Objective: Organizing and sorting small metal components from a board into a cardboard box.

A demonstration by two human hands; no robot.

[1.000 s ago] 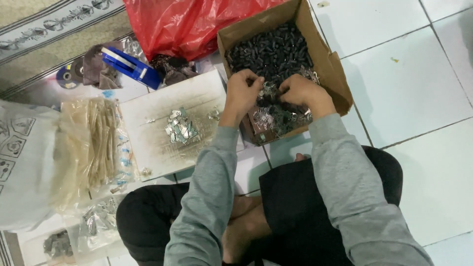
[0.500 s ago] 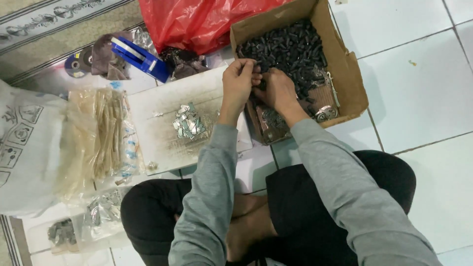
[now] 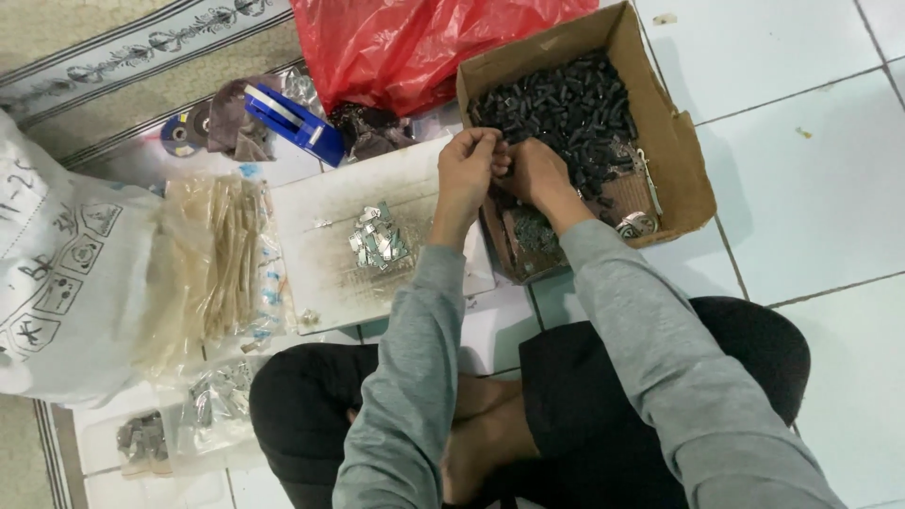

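My left hand (image 3: 467, 170) and my right hand (image 3: 534, 172) meet fingertip to fingertip over the near left corner of a brown cardboard box (image 3: 674, 141). They pinch a small dark part between them; the part itself is mostly hidden by the fingers. Many small black parts (image 3: 566, 104) fill the box, with a few metal pieces (image 3: 637, 224) near its front. A pile of small silver metal clips (image 3: 377, 240) lies on a worn white board (image 3: 320, 273) left of my hands.
A red plastic bag (image 3: 415, 42) lies behind the box. A blue tape dispenser (image 3: 292, 123) and a disc (image 3: 179, 134) sit at the back left. Clear bags of pale strips (image 3: 226, 254) and a white sack (image 3: 66, 273) lie left. My crossed legs (image 3: 311, 405) are below.
My hands have lifted out of the box and drawn left toward its near corner, coming together at the fingertips. The view has shifted slightly.
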